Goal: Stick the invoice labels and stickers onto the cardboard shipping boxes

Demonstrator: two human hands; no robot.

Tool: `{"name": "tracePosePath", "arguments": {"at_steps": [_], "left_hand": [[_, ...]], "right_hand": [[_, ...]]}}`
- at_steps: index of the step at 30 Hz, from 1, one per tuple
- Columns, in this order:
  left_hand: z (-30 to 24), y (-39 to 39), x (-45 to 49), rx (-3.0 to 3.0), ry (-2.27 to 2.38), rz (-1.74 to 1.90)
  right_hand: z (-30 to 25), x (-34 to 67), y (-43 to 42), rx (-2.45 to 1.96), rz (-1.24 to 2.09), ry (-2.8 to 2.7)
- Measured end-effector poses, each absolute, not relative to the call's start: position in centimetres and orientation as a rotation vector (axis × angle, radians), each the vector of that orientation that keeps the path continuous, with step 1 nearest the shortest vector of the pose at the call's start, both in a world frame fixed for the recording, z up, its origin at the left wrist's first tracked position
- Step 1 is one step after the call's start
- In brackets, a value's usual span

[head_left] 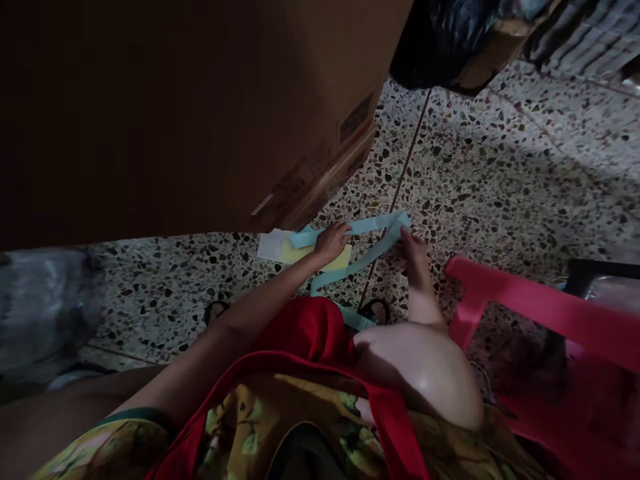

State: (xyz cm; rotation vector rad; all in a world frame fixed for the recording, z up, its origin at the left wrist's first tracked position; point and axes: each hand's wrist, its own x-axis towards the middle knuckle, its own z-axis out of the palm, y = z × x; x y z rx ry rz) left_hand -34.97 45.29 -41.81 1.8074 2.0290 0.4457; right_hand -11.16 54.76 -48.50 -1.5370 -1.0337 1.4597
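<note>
A long light-blue strip (pixel 373 227) lies on the speckled floor (pixel 500 180), bent into a narrow V. My left hand (pixel 331 241) is closed over its left end, above a yellow sheet (pixel 340 260) and a white paper (pixel 273 245). My right hand (pixel 413 245) pinches the strip at its bend on the right. The strip's lower leg runs back toward my red cloth (pixel 305 333) and knees.
A big cardboard box (pixel 200 113) fills the upper left. A pink plastic stool (pixel 540 313) stands at the right. A black plastic bag (pixel 445 40) sits at the top, a grey wrapped bundle (pixel 45 307) at the left. Sandals (pixel 375 308) show near my feet.
</note>
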Motion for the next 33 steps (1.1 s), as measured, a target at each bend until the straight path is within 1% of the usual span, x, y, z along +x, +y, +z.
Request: {"name": "tracePosePath", "arguments": {"at_steps": [1, 3, 5, 6, 9, 12, 15, 17, 21, 25, 29, 33], "left_hand": [[-41.9, 45.8, -34.4, 1.787, 1.988, 0.468], [-42.0, 46.5, -33.3, 1.677, 1.921, 0.551], [-41.5, 46.9, -32.5, 1.418, 1.818, 0.667], [-41.1, 47.0, -32.3, 1.244, 1.723, 0.710], [-39.1, 47.4, -32.5, 0.773, 1.301, 0.759], [-36.9, 47.4, -33.3, 0.580, 1.074, 0.886], [-35.5, 46.8, -34.2, 0.582, 1.134, 1.050], [-34.9, 45.8, -34.5, 0.624, 1.202, 1.082], [-35.0, 43.1, -34.5, 0.727, 1.285, 1.027], [-36.4, 40.4, -34.4, 0.765, 1.328, 0.878], [-37.9, 38.6, -34.6, 0.722, 1.338, 0.785], [-38.3, 38.2, -35.0, 0.730, 1.307, 0.798]], "right_hand": [[-48.4, -11.9, 54.4, -1.511, 1.516, -0.940], [-47.7, -13.5, 53.5, -1.405, 1.497, -0.868], [-46.4, -14.7, 52.4, -1.234, 1.479, -0.947], [-45.7, -15.1, 51.5, -1.146, 1.531, -1.027], [-43.9, -15.5, 48.2, -0.925, 1.869, -1.314], [-43.1, -15.5, 45.4, -0.856, 2.122, -1.504], [-42.8, -15.4, 44.7, -0.853, 2.180, -1.599], [-42.2, -15.4, 45.5, -0.831, 2.144, -1.486], [-40.1, -16.3, 47.4, -0.806, 2.088, -1.101], [-38.4, -18.1, 47.8, -0.743, 2.263, -0.895], [-38.5, -18.9, 47.3, -0.727, 2.286, -0.811], [-39.4, -18.5, 46.7, -0.827, 2.300, -0.767]]}}
